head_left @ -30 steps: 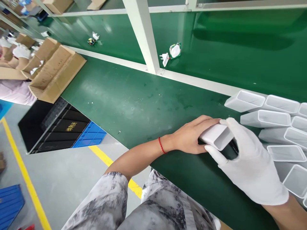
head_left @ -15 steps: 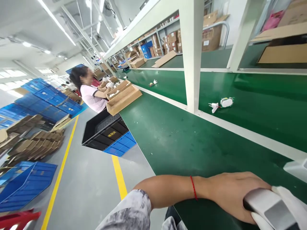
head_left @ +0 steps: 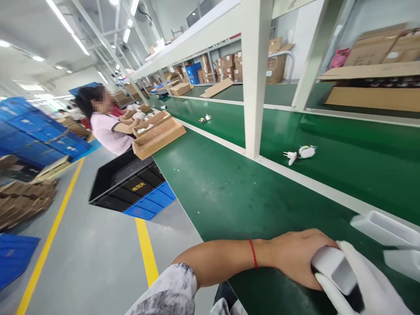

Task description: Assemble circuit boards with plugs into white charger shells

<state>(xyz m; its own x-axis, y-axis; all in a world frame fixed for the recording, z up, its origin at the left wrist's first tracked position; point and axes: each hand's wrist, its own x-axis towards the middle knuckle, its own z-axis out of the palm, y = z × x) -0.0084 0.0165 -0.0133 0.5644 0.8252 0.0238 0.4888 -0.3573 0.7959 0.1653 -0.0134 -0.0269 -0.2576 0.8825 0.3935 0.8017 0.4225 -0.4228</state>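
Note:
My bare left hand [head_left: 295, 258], a red string at its wrist, lies on the green table [head_left: 236, 192] with its fingers curled round one end of a white rectangular plastic sleeve [head_left: 331, 269]. My white-gloved right hand [head_left: 364, 284] grips the same sleeve from the right, fingers wrapped over its open end, where something dark shows inside. More white sleeves [head_left: 380, 225] lie just to the right at the frame's edge.
A white post [head_left: 257, 78] stands on the table's dividing rail. Beyond it on the green belt lie a small white plug part [head_left: 300, 153] and another [head_left: 205, 118]. A co-worker [head_left: 105, 122] sits far left by open cardboard boxes [head_left: 157, 133]. Black and blue crates [head_left: 131, 188] sit on the floor.
The view lifted from the table to the hall, then dipped slightly and shifted right. Both hands stayed closed on the sleeve; more white sleeves came into view on the right.

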